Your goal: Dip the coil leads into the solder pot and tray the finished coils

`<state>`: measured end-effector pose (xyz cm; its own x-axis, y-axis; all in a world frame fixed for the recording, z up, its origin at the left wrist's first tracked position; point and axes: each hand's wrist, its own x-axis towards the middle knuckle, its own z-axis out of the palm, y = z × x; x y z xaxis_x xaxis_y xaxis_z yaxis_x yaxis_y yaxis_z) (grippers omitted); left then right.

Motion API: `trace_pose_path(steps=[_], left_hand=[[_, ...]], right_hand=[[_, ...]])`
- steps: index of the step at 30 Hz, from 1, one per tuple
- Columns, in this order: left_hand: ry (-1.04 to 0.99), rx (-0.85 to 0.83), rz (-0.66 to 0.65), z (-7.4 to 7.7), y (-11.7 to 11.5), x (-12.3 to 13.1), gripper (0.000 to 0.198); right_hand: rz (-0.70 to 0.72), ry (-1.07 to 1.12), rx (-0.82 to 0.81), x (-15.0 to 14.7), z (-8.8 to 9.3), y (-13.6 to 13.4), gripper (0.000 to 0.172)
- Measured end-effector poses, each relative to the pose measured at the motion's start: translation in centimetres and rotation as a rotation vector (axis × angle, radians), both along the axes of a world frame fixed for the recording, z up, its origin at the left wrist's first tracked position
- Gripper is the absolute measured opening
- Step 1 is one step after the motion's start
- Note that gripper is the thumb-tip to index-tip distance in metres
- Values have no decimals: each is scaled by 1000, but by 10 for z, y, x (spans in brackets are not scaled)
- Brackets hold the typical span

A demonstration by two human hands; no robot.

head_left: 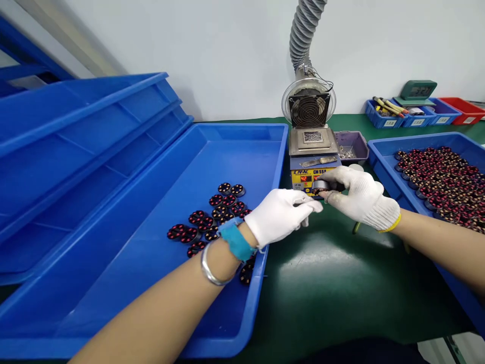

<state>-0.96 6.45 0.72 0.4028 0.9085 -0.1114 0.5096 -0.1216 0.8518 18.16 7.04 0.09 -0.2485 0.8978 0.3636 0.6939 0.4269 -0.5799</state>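
Observation:
In my right hand (354, 192), gloved in white with fingers closed, is a round part (321, 186) with a silver metal rim and a dark underside. It is held just in front of a yellow-and-blue solder pot (314, 144) with red digits. My left hand (284, 215), also in a white glove, reaches over the tray's right edge toward that part. Its fingers are stretched out, and nothing shows between them. Below and left of it, several round black parts (222, 212) with red and orange spots lie in a blue tray (151, 270).
Stacked blue trays (94, 136) stand at the left. Another blue tray (382, 151) on the right holds many similar round parts (447, 187). Behind the pot are a fan (309, 111) and grey duct (305, 30). A purple bin (352, 141) and small bins (384, 119) line the back.

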Motion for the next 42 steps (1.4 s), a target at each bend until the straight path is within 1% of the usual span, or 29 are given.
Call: trace_pose_path(steps=[2,3,5,7,8,9,12,14,17,20,22,26,28,31,33,35,38,40,42], left_hand=[[6,-127,-70,10,-1,-4,23],[21,-134,-76,13,-1,-6,24],[65,-47,9,13,1,-6,31],[65,42,126,7,2,-1,44],[39,51,154,3,2,2,50],[-2,30,149,-1,2,6,49],[-160,-101,77,-9,0,16,29],[-249,-114,100,-9,-2,17,24],[-367,20,212,-5,-2,10,20],[-452,166,317,-5,0,3,25],[-415,216,318,-9,2,3,31],[-193,293,236,-23,2,12,39],[-135,349,214,-28,1,15,40],[-149,404,191,-33,0,15,39],[-171,405,186,-34,1,13,37],[-163,395,170,-34,2,13,38],[-93,387,121,-32,4,14,40],[-28,379,86,-30,4,16,40],[22,368,51,-28,3,16,39]], right_hand=[[-21,134,-107,3,-3,7,23],[-34,214,-174,4,-5,10,23],[-46,369,-297,5,-9,16,26],[-29,472,-369,4,-12,17,27],[-12,503,-391,3,-13,16,27],[7,519,-403,2,-13,15,26],[47,505,-395,-3,-10,9,22],[52,484,-360,-4,-8,8,20],[40,490,-316,-3,-7,11,20],[20,537,-325,-2,-8,13,21],[22,552,-336,-3,-9,13,21],[74,574,-357,-8,-10,7,20],[82,561,-354,-8,-10,6,21],[6,481,-278,-3,-4,14,23],[-64,380,-178,3,6,28,22],[-114,198,-45,9,20,51,21],[-215,-180,145,10,43,93,25],[-261,-383,180,5,54,120,30],[-267,-545,178,-3,60,141,33]])
